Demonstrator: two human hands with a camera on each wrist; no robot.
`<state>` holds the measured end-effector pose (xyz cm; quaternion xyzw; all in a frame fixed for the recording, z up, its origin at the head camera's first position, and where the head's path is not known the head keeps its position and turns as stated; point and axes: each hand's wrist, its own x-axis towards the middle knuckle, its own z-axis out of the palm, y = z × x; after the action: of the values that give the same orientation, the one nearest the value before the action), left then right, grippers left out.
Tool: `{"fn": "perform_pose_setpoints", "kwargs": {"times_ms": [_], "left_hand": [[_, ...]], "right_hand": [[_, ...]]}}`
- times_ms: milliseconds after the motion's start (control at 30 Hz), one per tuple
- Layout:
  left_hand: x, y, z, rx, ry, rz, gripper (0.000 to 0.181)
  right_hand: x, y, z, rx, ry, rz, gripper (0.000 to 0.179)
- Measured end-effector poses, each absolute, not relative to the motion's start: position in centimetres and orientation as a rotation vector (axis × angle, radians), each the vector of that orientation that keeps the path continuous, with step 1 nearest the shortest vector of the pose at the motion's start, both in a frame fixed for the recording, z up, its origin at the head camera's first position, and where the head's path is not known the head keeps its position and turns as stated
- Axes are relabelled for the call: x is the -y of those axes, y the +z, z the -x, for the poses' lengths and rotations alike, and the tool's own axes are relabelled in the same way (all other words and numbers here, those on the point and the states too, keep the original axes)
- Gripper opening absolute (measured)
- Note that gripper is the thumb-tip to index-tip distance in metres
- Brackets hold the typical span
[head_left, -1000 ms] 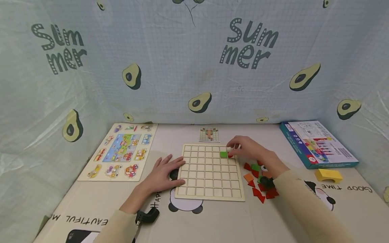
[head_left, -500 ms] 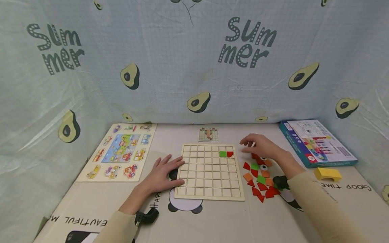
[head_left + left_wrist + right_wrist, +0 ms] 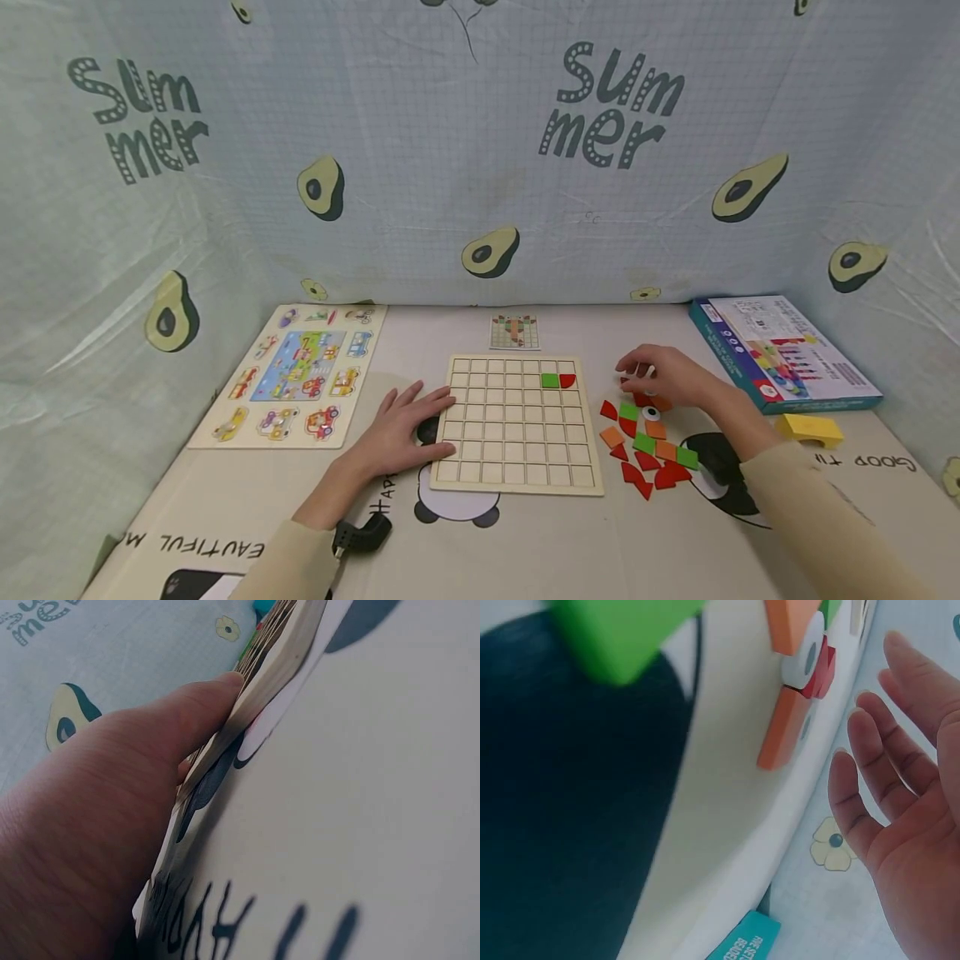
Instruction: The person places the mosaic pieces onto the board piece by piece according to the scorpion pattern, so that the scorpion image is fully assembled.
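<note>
A wooden grid board (image 3: 491, 431) lies flat on the table. In its upper right cells sit a green square tile (image 3: 550, 381) and a red quarter-round tile (image 3: 567, 381), side by side. My left hand (image 3: 397, 429) rests at the board's left edge with fingers spread; its thumb (image 3: 202, 709) touches the rim in the left wrist view. Over the far end of a loose tile pile, my right hand (image 3: 671, 379) hovers with loosely bent fingers and nothing between them. The pile mixes red tiles (image 3: 648, 461), orange squares (image 3: 612, 437), green squares (image 3: 686, 457) and a white eye tile (image 3: 651, 413).
Behind the board lies a small pattern card (image 3: 515, 332). A vehicle picture puzzle (image 3: 360, 333) is on the left. At the right are a teal-edged box (image 3: 787, 354) and a yellow arch block (image 3: 810, 430). Printed plastic sheeting (image 3: 405, 250) walls the back and sides.
My right hand has let go of the red quarter-round tile, now in its cell beside the green square, and has moved right to above the tile pile. The left hand stays at the board.
</note>
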<state>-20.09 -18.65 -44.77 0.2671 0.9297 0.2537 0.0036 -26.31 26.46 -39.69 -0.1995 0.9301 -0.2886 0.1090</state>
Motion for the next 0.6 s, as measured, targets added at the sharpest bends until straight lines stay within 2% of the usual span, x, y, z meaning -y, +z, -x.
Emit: {"fn": "perform_pose_setpoints", "kwargs": {"times_ms": [600], "left_hand": [[18.7,-44.7,20.1,-2.908,0.788,-0.844,0.075]], "right_hand": [[-27.1,-40.2,23.0,-2.659,-0.851,0.763,0.022]]}}
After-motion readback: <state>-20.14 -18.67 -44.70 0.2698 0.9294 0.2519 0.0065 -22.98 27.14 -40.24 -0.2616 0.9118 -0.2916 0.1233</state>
